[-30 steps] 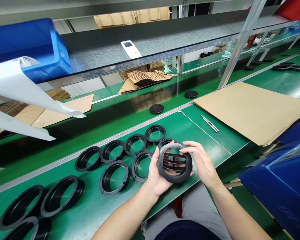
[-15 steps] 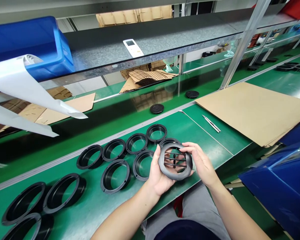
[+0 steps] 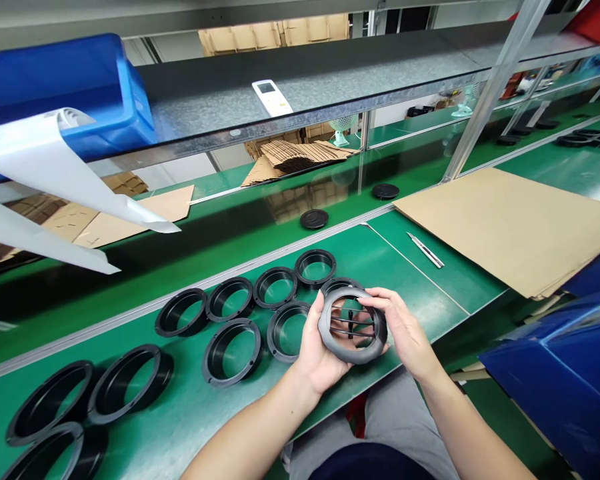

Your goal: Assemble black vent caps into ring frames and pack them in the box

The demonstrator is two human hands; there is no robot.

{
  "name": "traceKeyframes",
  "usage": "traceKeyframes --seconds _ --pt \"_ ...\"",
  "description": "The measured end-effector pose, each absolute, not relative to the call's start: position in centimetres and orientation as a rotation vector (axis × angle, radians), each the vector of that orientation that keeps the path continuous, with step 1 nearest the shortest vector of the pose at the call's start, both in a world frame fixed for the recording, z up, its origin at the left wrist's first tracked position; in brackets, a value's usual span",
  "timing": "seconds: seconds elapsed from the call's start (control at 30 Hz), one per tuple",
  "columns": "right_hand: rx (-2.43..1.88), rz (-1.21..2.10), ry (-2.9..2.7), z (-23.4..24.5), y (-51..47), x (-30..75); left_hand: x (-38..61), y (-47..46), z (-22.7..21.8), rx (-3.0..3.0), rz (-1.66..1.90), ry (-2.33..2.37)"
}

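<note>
I hold a black plastic vent ring with louvre slats (image 3: 349, 323) up above the green bench, tilted towards me. My left hand (image 3: 316, 350) cups its lower left rim, and my right hand (image 3: 405, 327) grips its right side, fingers over the rim. Beneath and behind them, a black plastic ring (image 3: 339, 285) is partly hidden by the held ring. Several more open black rings lie to the left, the closest (image 3: 273, 331) just beside my left hand.
A utility knife (image 3: 425, 250) lies on the green bench (image 3: 430, 283), next to a stack of cardboard sheets (image 3: 510, 227). Black discs (image 3: 314, 219) sit on a lower green belt. Above runs a metal shelf (image 3: 205, 87) holding a blue bin (image 3: 65, 87) and a white remote (image 3: 272, 97).
The held ring has turned in my hands, so its slats now look thinner and more of its opening shows. The whole scene has shifted slightly right in view.
</note>
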State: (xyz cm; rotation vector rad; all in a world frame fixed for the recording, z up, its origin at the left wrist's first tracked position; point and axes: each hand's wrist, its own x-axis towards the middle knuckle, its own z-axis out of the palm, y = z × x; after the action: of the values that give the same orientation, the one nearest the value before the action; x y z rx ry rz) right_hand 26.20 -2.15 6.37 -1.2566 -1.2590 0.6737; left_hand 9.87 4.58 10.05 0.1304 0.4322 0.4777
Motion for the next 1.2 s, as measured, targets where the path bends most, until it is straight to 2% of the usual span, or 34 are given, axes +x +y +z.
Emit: traceKeyframes --seconds 0.27,0.47,0.53,1.0,1.07,1.2 --pt "-1.275 0.558 -1.432 6.8 -2.8 26.0 10.0 4.5 10.1 0.119 0.532 0.428" --pt "-1.296 0.138 -1.961 5.9 -4.0 26.3 9.9 4.5 10.2 0.080 0.591 0.431" --pt "-1.298 0.089 -2.086 6.0 -4.2 26.6 10.0 4.2 9.9 0.109 0.580 0.439" --pt "-1.275 0.682 -2.348 10.5 0.7 28.4 10.8 2.7 9.3 0.390 0.636 0.425" --pt "-1.336 0.596 -2.251 11.2 2.9 29.0 10.9 2.2 8.9 0.440 0.713 0.430" --pt "-1.566 0.133 -2.071 10.5 9.7 28.1 11.8 0.5 6.3 0.943 0.719 0.571"
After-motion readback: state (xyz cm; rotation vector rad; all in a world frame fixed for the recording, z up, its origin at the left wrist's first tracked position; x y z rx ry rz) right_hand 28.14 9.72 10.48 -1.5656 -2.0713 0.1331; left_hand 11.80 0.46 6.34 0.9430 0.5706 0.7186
